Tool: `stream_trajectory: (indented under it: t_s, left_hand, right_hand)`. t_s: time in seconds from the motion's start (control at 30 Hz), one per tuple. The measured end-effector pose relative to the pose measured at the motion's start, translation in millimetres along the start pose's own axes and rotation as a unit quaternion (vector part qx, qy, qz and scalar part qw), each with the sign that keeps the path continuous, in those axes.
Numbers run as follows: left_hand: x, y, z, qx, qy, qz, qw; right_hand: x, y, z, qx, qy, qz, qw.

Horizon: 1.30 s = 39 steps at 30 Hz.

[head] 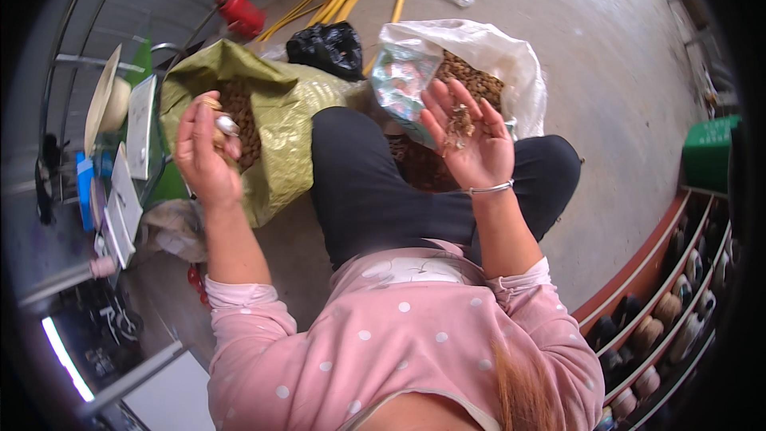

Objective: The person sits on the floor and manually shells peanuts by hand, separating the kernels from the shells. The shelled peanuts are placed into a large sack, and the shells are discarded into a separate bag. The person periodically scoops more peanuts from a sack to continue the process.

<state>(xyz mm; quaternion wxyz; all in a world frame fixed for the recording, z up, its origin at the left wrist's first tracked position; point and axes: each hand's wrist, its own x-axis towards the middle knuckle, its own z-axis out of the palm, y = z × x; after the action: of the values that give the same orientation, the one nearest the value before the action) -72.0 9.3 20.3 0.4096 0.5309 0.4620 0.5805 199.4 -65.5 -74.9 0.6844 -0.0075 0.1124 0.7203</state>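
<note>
My left hand (207, 146) is raised over a yellow-green woven sack (281, 131), its fingers curled around several pale brown lumps, perhaps nuts, and a small shiny whitish piece (227, 126). Small brown nuts or pods (246, 126) show inside that sack. My right hand (473, 131), with a silver bangle (491, 188) on the wrist, is palm up with fingers spread. Dry brown and pale flakes (459, 126) lie on it. Just beyond it stands a white woven sack (523, 72) holding similar brown pieces (470, 75). More reddish-brown material (426, 169) is low between my knees, partly hidden.
A black plastic bag (326, 51) sits between the sacks. Behind it are yellow hoses (347, 3) and a red container (240, 15). Stacked boards and a hat (115, 105) stand at the left. A shoe rack (652, 305) and a green bin (709, 146) are at the right.
</note>
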Motion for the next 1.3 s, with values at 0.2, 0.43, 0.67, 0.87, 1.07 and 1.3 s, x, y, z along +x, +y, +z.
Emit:
stream_trajectory:
  t_s: [0.2,0.43,0.67,0.87,1.07,1.3]
  left_hand:
    - [10.9,6.5,-45.6,0.478,0.056,0.213,0.85]
    - [-33.1,-8.5,53.6,0.244,-0.204,0.124,0.94]
    - [-65.5,-32.4,117.6,0.339,-0.337,0.222,0.85]
    - [-69.3,-62.0,135.2,0.355,-0.259,0.264,0.859]
    - [-66.7,-53.2,119.6,0.292,-0.197,0.17,0.92]
    - [-61.3,-45.6,106.6,0.058,-0.164,0.018,0.985]
  right_hand:
    - [6.0,15.3,6.6,-0.031,0.013,0.026,0.999]
    - [4.3,28.2,12.1,-0.078,-0.027,0.052,0.995]
    - [2.9,27.4,3.8,-0.106,-0.035,0.068,0.991]
    - [14.6,21.7,-3.3,-0.145,-0.058,0.135,0.978]
    - [30.9,28.1,-0.1,-0.133,-0.103,0.195,0.966]
    - [31.3,41.7,6.8,-0.232,0.107,0.046,0.966]
